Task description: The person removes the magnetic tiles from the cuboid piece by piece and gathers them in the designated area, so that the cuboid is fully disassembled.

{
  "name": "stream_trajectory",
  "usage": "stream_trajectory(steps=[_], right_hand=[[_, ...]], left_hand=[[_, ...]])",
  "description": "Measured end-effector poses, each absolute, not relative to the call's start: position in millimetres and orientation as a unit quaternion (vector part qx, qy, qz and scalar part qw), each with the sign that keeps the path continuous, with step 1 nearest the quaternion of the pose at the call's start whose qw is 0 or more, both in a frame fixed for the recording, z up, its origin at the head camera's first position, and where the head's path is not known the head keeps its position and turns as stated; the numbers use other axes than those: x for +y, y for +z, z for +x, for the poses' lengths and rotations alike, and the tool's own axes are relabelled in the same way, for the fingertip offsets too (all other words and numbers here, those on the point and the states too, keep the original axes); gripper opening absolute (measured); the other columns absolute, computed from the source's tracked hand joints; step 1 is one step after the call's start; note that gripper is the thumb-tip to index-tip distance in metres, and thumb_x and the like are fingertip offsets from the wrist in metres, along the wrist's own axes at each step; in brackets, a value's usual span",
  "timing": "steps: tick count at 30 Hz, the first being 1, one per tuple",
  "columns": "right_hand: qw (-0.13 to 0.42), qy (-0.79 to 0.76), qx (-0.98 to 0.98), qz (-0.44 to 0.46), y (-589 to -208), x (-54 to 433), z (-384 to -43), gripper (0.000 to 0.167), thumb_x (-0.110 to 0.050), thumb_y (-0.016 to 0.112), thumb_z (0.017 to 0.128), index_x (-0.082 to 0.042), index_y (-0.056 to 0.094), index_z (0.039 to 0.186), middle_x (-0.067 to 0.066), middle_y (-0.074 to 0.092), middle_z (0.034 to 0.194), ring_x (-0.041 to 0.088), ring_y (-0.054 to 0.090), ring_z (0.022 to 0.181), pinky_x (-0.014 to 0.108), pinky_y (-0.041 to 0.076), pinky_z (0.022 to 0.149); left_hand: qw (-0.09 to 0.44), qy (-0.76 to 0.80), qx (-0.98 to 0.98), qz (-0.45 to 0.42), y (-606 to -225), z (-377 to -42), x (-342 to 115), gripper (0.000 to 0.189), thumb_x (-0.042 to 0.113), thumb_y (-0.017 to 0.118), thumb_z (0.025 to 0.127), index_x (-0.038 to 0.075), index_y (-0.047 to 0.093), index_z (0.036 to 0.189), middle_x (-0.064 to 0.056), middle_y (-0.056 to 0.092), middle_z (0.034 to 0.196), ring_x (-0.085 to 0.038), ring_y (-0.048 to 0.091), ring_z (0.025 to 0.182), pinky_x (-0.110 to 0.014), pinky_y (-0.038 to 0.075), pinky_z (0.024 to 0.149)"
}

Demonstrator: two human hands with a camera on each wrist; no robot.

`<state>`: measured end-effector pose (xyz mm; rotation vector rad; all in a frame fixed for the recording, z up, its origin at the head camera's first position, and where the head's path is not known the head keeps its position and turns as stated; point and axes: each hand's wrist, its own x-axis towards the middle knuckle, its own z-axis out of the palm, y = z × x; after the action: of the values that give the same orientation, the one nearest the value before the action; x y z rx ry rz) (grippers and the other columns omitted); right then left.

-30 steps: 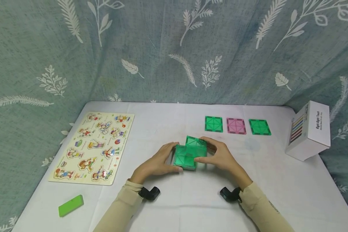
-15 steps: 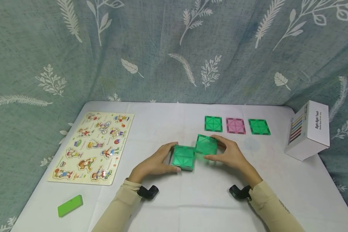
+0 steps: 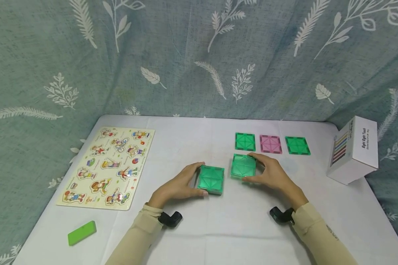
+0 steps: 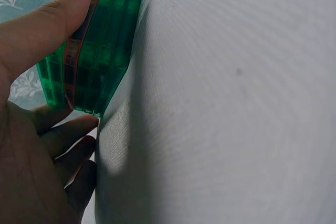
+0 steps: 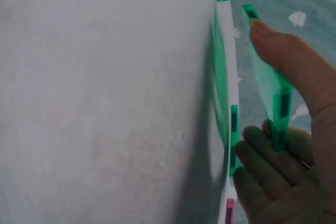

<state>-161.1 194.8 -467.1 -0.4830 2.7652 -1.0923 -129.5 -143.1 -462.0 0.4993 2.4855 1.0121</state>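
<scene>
My left hand [image 3: 180,184] grips a stack of green translucent square magnetic tiles [image 3: 211,179] on the white table. In the left wrist view the thumb lies along the near side of the stack [image 4: 100,45], where a reddish-edged layer shows among the green ones. To the right, my right hand [image 3: 268,173] pinches a single green magnetic tile [image 3: 243,165] between thumb and fingers. The right wrist view shows this tile [image 5: 268,85] held off the table, with its green tint cast on the cloth below.
Behind the hands lie a green tile [image 3: 245,141], a pink tile [image 3: 270,144] and another green tile [image 3: 297,145] in a row. A white box [image 3: 353,149] stands at the right. On the left are a picture puzzle board [image 3: 106,169] and a green block [image 3: 81,233].
My right hand has drawn one green tile off the top of the stack and carried it to the right, near the row. The left hand has stayed at the stack.
</scene>
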Motion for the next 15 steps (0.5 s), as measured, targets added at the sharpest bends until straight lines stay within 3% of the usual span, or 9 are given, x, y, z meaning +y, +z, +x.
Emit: stream_trajectory(steps=[15], right_hand=[[0.096,-0.329,0.922,-0.181,-469.7,199.8,-169.0,0.100,-0.051,0.090,0.069,-0.012,0.047,0.150,0.011,0.047,0.156,0.035,0.041,0.147,0.055,0.037,0.119]], left_hand=[[0.202,0.362,0.893,0.176,-462.9,-129.2,-143.0,0.103,0.046,0.084,0.079,0.015,0.026,0.159,-0.010,0.030,0.164,-0.030,0.023,0.155,-0.051,0.026,0.126]])
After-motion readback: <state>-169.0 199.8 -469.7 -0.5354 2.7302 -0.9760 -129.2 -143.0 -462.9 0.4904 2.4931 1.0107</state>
